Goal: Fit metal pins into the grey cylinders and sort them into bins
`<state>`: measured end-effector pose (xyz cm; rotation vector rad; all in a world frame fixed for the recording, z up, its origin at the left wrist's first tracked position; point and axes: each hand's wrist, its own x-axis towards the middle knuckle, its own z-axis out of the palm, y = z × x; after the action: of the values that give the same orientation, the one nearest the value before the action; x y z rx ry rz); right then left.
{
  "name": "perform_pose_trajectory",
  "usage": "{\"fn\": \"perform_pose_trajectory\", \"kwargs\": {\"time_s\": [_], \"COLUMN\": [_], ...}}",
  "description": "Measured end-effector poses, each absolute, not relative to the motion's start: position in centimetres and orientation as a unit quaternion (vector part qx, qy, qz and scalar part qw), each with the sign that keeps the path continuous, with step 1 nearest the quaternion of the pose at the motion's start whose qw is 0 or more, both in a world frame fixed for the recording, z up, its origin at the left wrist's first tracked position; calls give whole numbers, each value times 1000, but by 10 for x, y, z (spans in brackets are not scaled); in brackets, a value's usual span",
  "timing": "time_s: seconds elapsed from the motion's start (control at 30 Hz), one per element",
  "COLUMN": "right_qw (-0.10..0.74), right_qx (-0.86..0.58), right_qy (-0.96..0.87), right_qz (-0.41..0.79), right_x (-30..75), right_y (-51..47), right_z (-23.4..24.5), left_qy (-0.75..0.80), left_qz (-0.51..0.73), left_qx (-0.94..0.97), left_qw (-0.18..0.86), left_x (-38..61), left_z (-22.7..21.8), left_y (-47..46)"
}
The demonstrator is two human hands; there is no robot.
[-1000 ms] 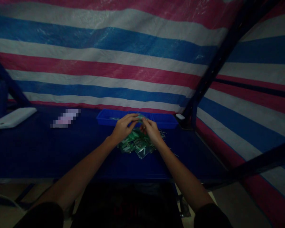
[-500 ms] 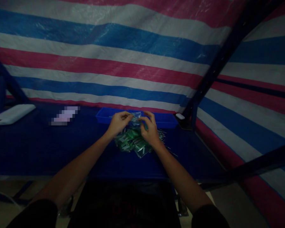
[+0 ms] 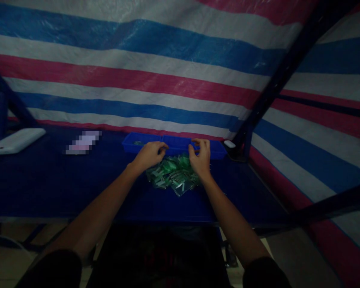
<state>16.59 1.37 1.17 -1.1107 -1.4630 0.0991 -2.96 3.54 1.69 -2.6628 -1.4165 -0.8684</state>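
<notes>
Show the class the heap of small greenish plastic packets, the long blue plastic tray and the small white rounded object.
Packet heap (image 3: 173, 174), head view: its middle.
Blue tray (image 3: 132, 149), head view: front wall, left end.
White object (image 3: 229, 144), head view: its top.

Left hand (image 3: 150, 154) loosely curled; right hand (image 3: 201, 158) cupped; forearms (image 3: 106, 204) outstretched
</notes>
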Motion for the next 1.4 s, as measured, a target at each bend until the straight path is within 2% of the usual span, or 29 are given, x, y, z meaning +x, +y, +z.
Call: {"fn": "perform_pose_trajectory", "kwargs": {"time_s": [0.17, 0.3, 0.43, 0.53, 0.6, 0.67, 0.77, 0.87, 1.0, 1.07, 1.13, 1.23, 1.3, 1.4], "right_qw": [588, 559, 524, 515, 526, 549, 597, 625, 567, 534, 523, 553, 566, 549], "right_qx": [-481, -470, -458, -438, -417, -405, -410, -413, -357, -335, -341, -382, -411, -430], "right_qy": [-649, -679, -701, -678, -628, -582, -566, -613, -740, -776, -781, -740, -714, -715], "right_qz": [44, 79, 155, 289, 393, 442, 394, 252, 57, -1, -26, -32, -37, -41], "right_x": [168, 166, 160, 151, 145, 140, 140, 147, 155, 156, 155, 155, 158, 162], "right_y": [15, 13, 7, 2, -1, -2, -1, 2, 4, 3, 2, 1, 2, 5], "right_z": [11, 11, 13, 15, 16, 16, 16, 14, 10, 10, 11, 15, 17, 17], "left_qy": [-438, -469, -498, -467, -409, -352, -326, -363, -441, -456, -467, -513, -538, -553], "left_qz": [-178, -171, -324, -463, -500, -501, -487, -492, -467, -440, -463, -556, -577, -546], "left_qx": [-881, -866, -802, -746, -755, -782, -806, -791, -715, -699, -704, -652, -610, -615], "left_qw": [-29, -3, 57, 101, 113, 115, 84, -23, -276, -331, -267, -36, 78, 133], "left_x": [-33, -34, -30, -25, -21, -17, -11, -9, -7, -9, -15, -34, -52, -69], "left_z": [4, 9, 25, 32, 32, 30, 28, 28, 27, 28, 32, 41, 46, 47], "left_y": [42, 38, 26, 17, 14, 11, 10, 10, 14, 17, 21, 27, 32, 36]}}
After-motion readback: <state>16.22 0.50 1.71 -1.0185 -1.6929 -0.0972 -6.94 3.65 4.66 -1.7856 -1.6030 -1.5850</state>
